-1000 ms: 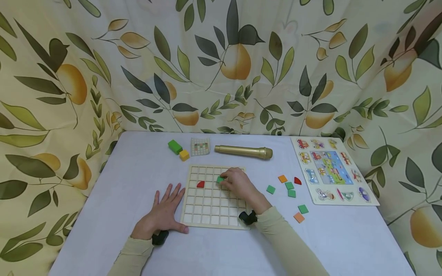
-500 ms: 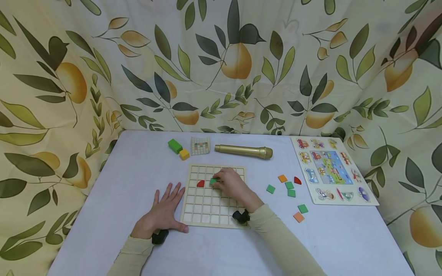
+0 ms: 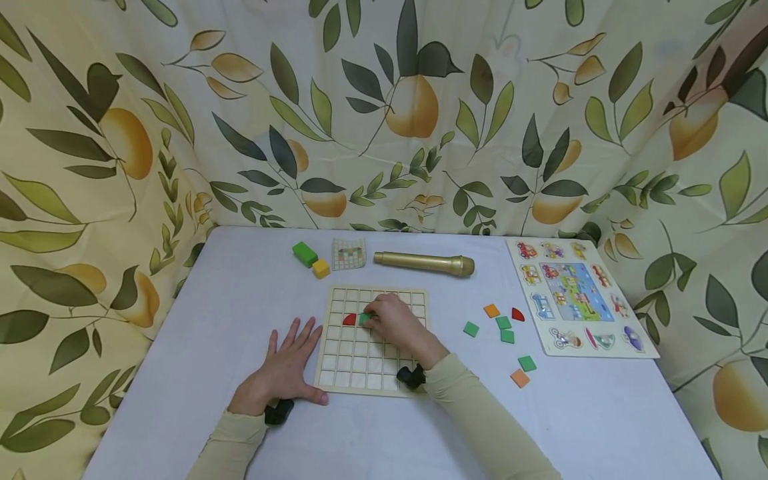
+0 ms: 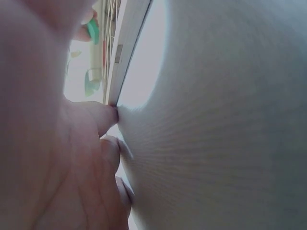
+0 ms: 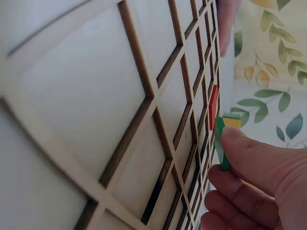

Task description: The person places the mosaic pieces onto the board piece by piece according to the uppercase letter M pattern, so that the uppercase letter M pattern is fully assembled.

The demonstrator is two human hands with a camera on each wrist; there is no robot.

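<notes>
My right hand [image 3: 397,324] pinches a green square tile [image 5: 220,143] between thumb and fingers, tilted over the wooden grid board [image 3: 359,365]. A red quarter-circle tile [image 3: 349,320] lies in a cell of the grid, immediately left of the green one. Fingers partly cover the green tile in the head view. Flat on the white tablecloth, my left hand [image 3: 287,371] spreads its fingers beside the board's left edge. In the left wrist view a finger [image 4: 103,116] meets the board's side.
Loose green tiles [image 3: 471,329], orange tiles [image 3: 520,378] and a red quarter-circle [image 3: 518,314] lie right of the board. Behind it are a green block [image 3: 305,252], a yellow block [image 3: 321,269], a pattern card [image 3: 349,254] and a gold microphone [image 3: 423,263]. A picture puzzle [image 3: 543,325] sits far right.
My right hand has moved left across the grid with the green tile, bringing it up beside the red quarter-circle. The left hand has stayed in place.
</notes>
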